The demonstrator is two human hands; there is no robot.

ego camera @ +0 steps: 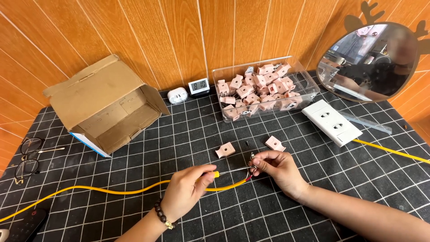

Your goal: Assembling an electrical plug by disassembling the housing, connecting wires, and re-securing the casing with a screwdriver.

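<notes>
Hands on a yellow cable over a grid mat.
Left hand (186, 192) grips screwdriver (214, 174); right hand (275, 166) pinches cable (112, 191) end; two pink plugs (225, 150) lie beyond, bin (268, 87) behind.

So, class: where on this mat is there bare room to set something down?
Bare mat lies between the cardboard box and the clear bin, and below the white socket strip. It is crowded around both hands, with the yellow cable and two pink plug halves.
</notes>
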